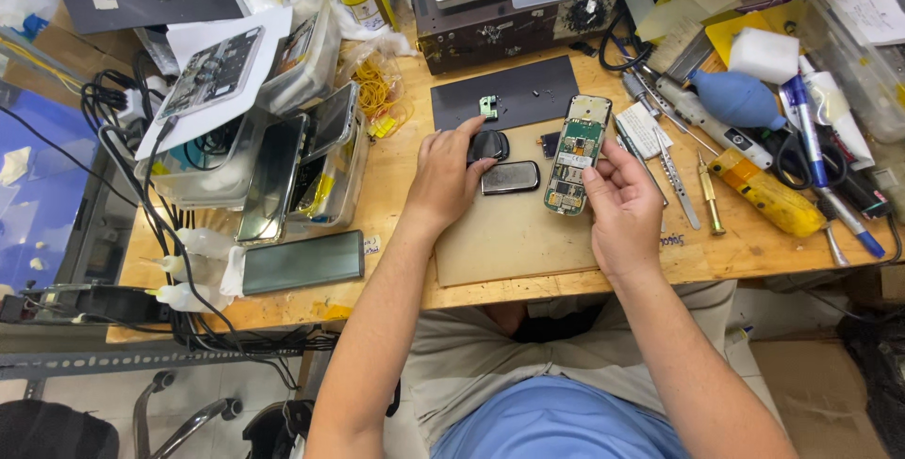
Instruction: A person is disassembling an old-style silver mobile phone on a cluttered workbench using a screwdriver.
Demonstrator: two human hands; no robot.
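Wooden bench [528,252] | left hand [443,176] grips black cover [488,145] | right hand [620,203] grips green board [575,155]

Bare tan mat [514,237] before the hands; tools [698,190] crowding right, stacked phones [302,162] left, dark box [509,16] behind.

One view only, from a camera on the person's head, facing steeply down and forward over the wooden counter [528,261]. It sits close enough that both forearms run up from the bottom edge, with the lap and blue shirt directly beneath the lens. The left hand [443,176] and right hand [622,204] lie near mid-frame. Beyond the grip the view reaches the cluttered far edge of the counter; left of the grip it takes in floor and cables beside the counter; right of the grip it runs off among tools.
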